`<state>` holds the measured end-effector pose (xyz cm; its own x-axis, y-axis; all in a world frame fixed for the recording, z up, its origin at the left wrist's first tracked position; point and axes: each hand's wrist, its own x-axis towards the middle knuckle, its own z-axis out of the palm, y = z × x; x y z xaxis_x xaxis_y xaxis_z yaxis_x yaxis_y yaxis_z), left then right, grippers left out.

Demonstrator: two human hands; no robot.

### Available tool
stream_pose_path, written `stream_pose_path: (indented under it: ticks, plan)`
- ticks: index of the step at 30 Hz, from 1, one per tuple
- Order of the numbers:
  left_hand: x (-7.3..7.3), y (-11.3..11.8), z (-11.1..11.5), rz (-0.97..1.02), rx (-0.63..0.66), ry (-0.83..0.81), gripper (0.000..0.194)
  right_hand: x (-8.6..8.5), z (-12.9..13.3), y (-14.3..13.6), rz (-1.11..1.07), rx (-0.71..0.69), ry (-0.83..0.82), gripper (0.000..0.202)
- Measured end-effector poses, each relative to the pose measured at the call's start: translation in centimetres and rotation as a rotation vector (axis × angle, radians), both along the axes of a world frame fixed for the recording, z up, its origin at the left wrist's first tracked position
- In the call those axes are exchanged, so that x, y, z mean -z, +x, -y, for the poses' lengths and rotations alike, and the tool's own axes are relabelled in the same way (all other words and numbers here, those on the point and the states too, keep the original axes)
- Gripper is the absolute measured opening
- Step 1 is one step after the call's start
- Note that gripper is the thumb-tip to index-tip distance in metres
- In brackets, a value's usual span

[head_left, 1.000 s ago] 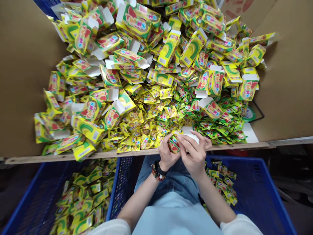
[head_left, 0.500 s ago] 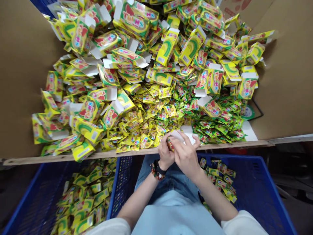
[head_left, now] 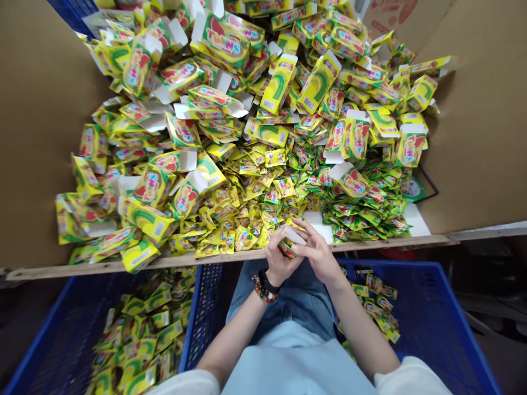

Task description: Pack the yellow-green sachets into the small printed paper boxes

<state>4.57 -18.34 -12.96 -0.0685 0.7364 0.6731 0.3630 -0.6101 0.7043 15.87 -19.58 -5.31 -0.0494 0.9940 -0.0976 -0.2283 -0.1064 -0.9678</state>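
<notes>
Just past the bench's front edge, my left hand (head_left: 279,264) is wrapped round a small printed candy box (head_left: 287,249) with a white end flap upward. My right hand (head_left: 321,260) grips the same box from the right, its thumb against the front and its fingers at the flap. Behind my hands lie small yellow candy sachets (head_left: 246,238) and a pile of green candy sachets (head_left: 362,216). Open yellow-green candy boxes (head_left: 150,184) are heaped further back and to the left. What is inside the held box is hidden.
Cardboard walls (head_left: 477,126) enclose the bench, which has a wooden front edge (head_left: 102,265). Below it, a blue crate (head_left: 53,334) on the left holds many packed boxes. Another blue crate (head_left: 432,318) on the right holds several boxes. A tape roll (head_left: 413,189) lies at the right.
My right fingers have shifted off the front of the box to its right side and top, exposing more of the white flap. My left hand keeps its hold.
</notes>
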Motion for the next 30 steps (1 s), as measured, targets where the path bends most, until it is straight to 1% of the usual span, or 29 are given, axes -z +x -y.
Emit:
stream_pose_path:
  ticks: [2, 4, 5, 7, 9, 12, 14, 16, 19, 23, 26, 28, 30]
  plan:
    - [0.6, -0.1, 0.1, -0.006, 0.026, -0.067, 0.052, 0.3, -0.2, -0.6, -0.111, 0.008, -0.079, 0.056]
    - [1.1, -0.1, 0.2, -0.024, 0.021, -0.167, 0.05, 0.4, -0.3, -1.2, -0.11, 0.05, -0.097, 0.047]
    - [1.3, -0.2, 0.3, -0.03, 0.015, -0.184, 0.05, 0.3, -0.3, -1.4, -0.089, 0.054, -0.094, 0.044]
    - [1.5, -0.3, 0.2, -0.029, 0.021, -0.145, 0.049, 0.4, -0.2, -1.6, -0.027, 0.035, -0.058, 0.042]
    - [1.2, -0.3, 0.1, -0.019, 0.049, -0.062, 0.048, 0.5, -0.1, -1.5, 0.075, 0.003, 0.038, 0.039]
    - [0.3, -0.2, -0.2, -0.03, 0.095, -0.022, 0.051, 1.0, 0.2, -0.9, 0.311, -0.04, 0.308, 0.039]
    - [-0.5, -0.1, -0.3, -0.033, 0.088, -0.049, 0.057, 1.3, 0.3, -0.6, 0.462, -0.007, 0.476, 0.039]
    - [-1.2, 0.0, -0.4, -0.055, 0.083, -0.093, 0.055, 1.6, 0.3, -0.6, 0.555, 0.091, 0.551, 0.035]
    - [-1.7, 0.1, -0.5, -0.135, 0.076, -0.12, 0.045, 1.7, 0.1, -1.0, 0.584, 0.204, 0.514, 0.031]
    - [-1.7, 0.0, -0.5, -0.173, 0.021, -0.121, 0.042, 1.6, 0.0, -1.1, 0.541, 0.21, 0.489, 0.03]
    - [-1.6, -0.2, -0.5, -0.16, -0.003, -0.129, 0.039, 1.5, 0.1, -0.7, 0.525, 0.114, 0.485, 0.032]
    - [-1.6, -0.2, -0.5, -0.14, 0.013, -0.133, 0.041, 1.6, 0.2, -0.5, 0.524, 0.026, 0.462, 0.036]
    - [-1.6, -0.2, -0.4, -0.149, 0.048, -0.144, 0.042, 1.7, 0.1, -0.5, 0.533, -0.007, 0.445, 0.037]
